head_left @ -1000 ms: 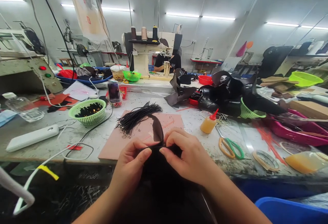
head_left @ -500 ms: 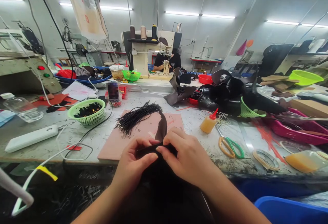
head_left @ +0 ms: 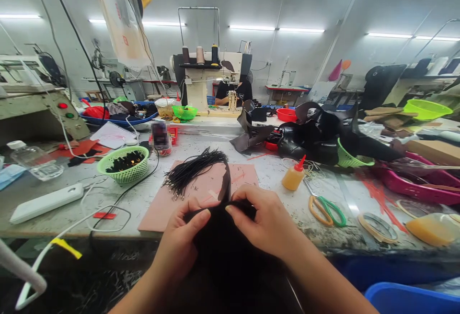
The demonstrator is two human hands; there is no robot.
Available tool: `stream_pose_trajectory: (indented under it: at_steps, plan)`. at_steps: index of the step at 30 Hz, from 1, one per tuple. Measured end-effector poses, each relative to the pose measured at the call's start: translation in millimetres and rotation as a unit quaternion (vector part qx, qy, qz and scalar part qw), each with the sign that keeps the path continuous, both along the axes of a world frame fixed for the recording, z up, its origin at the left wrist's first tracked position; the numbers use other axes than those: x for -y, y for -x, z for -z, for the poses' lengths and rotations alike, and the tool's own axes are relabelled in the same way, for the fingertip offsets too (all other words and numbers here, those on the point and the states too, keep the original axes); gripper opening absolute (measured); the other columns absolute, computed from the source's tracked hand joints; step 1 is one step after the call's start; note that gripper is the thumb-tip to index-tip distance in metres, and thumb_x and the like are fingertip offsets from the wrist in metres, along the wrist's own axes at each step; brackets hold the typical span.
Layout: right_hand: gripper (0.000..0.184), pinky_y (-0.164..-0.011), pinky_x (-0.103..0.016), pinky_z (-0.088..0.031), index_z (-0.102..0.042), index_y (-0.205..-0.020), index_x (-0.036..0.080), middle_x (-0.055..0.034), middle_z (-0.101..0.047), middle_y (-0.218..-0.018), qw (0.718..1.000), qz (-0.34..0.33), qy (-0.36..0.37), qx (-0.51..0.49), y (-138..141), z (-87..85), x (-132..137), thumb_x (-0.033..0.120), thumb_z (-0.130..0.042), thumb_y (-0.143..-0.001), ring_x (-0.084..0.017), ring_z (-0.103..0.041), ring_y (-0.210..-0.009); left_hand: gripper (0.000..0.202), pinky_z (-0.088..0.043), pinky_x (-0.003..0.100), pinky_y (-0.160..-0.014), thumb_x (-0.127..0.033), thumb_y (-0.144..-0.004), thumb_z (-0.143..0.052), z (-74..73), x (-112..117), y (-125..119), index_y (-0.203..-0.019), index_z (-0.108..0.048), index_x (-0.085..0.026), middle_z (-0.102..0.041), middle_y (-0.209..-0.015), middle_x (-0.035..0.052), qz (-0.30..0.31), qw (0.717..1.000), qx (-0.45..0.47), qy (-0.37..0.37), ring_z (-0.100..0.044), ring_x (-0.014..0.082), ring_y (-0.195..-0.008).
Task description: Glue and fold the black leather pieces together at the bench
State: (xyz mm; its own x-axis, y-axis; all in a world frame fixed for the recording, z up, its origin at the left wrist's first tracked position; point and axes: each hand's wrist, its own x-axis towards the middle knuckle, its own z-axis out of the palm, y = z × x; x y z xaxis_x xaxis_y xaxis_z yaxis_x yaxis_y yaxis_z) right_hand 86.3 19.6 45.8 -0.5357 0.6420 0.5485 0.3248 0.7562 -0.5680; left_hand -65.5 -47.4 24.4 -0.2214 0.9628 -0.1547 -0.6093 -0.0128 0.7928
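Observation:
My left hand (head_left: pixel 181 237) and my right hand (head_left: pixel 264 220) meet at the near table edge, both pinched on a dark leather piece (head_left: pixel 225 185) whose narrow flap sticks up between them. Black material (head_left: pixel 223 252) hangs below the hands into my lap. Just beyond the hands lies a pink cutting mat (head_left: pixel 201 192) with a bundle of black cords (head_left: pixel 192 168) with metal tips spread across it.
A green basket (head_left: pixel 124 163) and white power bank (head_left: pixel 46 201) with cables sit left. Right of the mat are a glue bottle (head_left: pixel 293 176), scissors (head_left: pixel 327 208) and tape rolls (head_left: pixel 377 227). Black leather parts (head_left: pixel 323 137) pile behind. A person sits at a sewing machine (head_left: pixel 212 77) far back.
The view tilted slightly down. My hands stayed together at the table edge, working the leather piece; its upright flap turned narrower and the black material rose closer under my fingers.

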Motion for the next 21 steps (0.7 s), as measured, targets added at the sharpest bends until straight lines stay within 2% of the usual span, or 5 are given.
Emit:
stream_pose_trajectory:
  at_steps: [11, 16, 21]
  plan:
    - [0.010, -0.051, -0.024, -0.039, -0.054, -0.071, 0.018, 0.0004, -0.058, -0.060, 1.000, 0.012, 0.002, -0.019, 1.7, 0.6, 1.5, 0.024, -0.051, -0.079, -0.013, -0.052, -0.052, 0.034, -0.046, 0.019, -0.050, -0.024, -0.058, -0.079, -2.5, 0.2, 0.4, -0.058, -0.046, -0.017, -0.063, -0.057, -0.0044, 0.023, 1.000, -0.010, -0.004, -0.056, 0.0095, -0.050]
    - [0.009, -0.053, -0.024, -0.041, -0.053, -0.076, 0.018, -0.0006, -0.060, -0.064, 1.000, 0.006, -0.006, 0.009, 0.2, -1.0, 0.8, 0.025, -0.050, -0.081, -0.014, -0.053, -0.055, 0.040, -0.042, 0.018, -0.046, -0.027, -0.051, -0.082, -5.9, -1.0, -1.6, -0.054, -0.043, -0.017, -0.056, -0.050, -0.0059, 0.010, 1.000, -0.017, 0.008, -0.051, 0.0085, -0.046]
    - [0.009, -0.053, -0.025, -0.041, -0.054, -0.076, 0.018, -0.0013, -0.061, -0.065, 1.000, 0.019, -0.017, 0.014, 0.6, -1.3, -0.2, 0.024, -0.050, -0.081, -0.015, -0.055, -0.056, 0.039, -0.041, 0.017, -0.045, -0.027, -0.055, -0.080, -1.4, -3.7, 1.2, -0.054, -0.043, -0.017, -0.057, -0.050, -0.0055, 0.027, 0.999, -0.022, -0.004, -0.050, 0.0079, -0.046]
